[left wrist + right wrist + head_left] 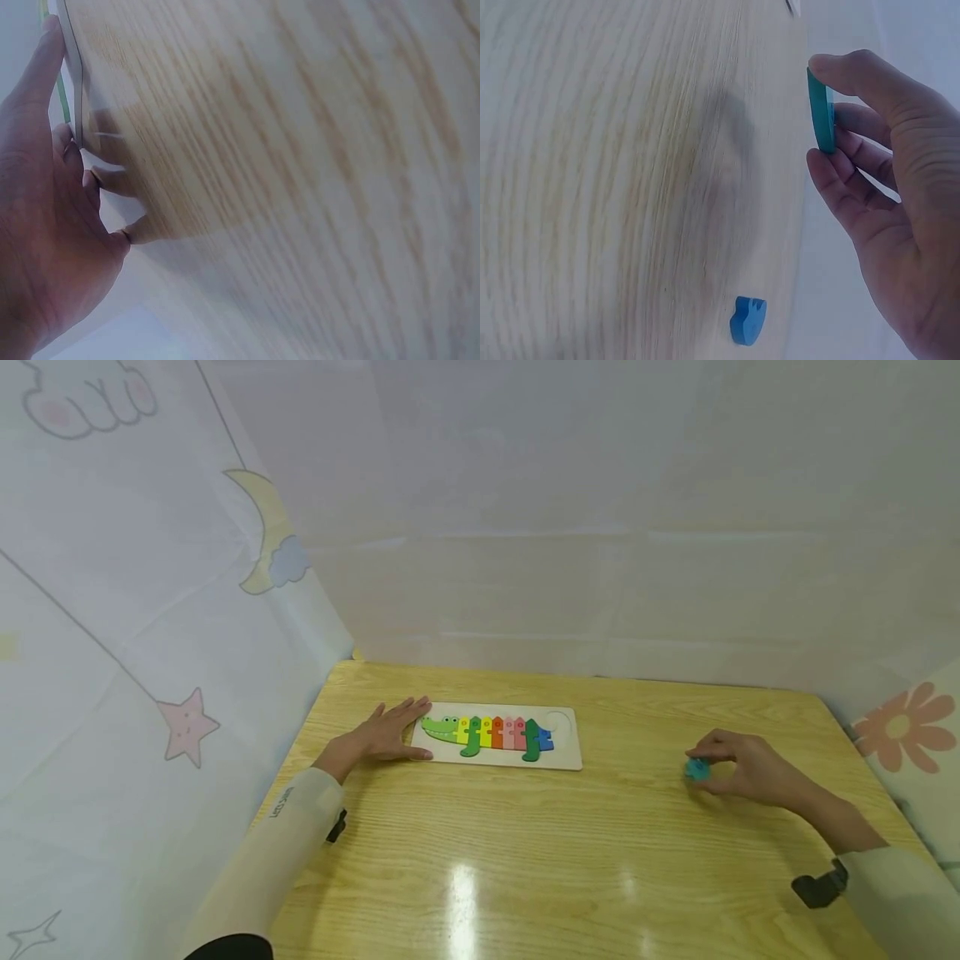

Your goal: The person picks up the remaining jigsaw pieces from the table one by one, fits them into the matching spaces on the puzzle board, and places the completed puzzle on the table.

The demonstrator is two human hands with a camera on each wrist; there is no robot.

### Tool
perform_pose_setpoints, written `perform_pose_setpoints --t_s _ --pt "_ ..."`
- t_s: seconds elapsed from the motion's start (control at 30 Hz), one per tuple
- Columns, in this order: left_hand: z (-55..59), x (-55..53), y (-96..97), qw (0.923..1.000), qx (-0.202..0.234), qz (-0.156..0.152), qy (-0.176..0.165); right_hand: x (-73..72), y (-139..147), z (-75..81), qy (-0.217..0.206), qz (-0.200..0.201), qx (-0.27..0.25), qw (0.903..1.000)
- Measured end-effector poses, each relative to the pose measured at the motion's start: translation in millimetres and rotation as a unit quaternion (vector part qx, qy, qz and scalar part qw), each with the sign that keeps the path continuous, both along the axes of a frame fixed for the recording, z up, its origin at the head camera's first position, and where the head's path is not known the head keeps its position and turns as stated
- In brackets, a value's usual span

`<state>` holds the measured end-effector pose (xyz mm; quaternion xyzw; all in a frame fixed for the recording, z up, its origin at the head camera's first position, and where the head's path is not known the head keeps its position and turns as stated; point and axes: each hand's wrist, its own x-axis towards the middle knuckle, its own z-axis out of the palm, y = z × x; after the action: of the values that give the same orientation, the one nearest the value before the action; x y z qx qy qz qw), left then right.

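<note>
A pale wooden puzzle board (567, 758) lies on the table, with a crocodile of coloured pieces (487, 733) set in it. At its left end my left hand (386, 732) rests with fingers spread, the thumb and fingertips at the board's edges; the left wrist view shows this hand (56, 217) beside the board's side. Off to the board's right, my right hand (757, 768) pinches a teal puzzle piece (697, 769) between thumb and fingers. Seen edge-on in the right wrist view, the teal piece (821, 112) is held above the tabletop.
A small blue puzzle piece (748, 321) lies on the wooden table (525, 843) near the right hand in the right wrist view. A curved recess (558, 721) shows at the board's right end. Printed cloth (487, 510) hangs behind the table and along its sides.
</note>
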<state>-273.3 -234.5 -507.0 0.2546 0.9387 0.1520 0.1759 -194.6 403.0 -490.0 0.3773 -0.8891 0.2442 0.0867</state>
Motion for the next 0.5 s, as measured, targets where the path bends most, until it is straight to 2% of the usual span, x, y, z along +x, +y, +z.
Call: perform_pose_setpoints --t_s 0.3,0.5 --pt "-0.5 -0.8 -1.2 1.0000 -0.003 -0.001 -0.006 -11.5 -15.3 3.6 0.030 0.005 0.013 0.9995" --pt "0.9 -2.1 0.5 0.9999 -0.009 0.002 -0.004 -17.9 -24.0 9.1 0.031 0.013 0.002 0.9994"
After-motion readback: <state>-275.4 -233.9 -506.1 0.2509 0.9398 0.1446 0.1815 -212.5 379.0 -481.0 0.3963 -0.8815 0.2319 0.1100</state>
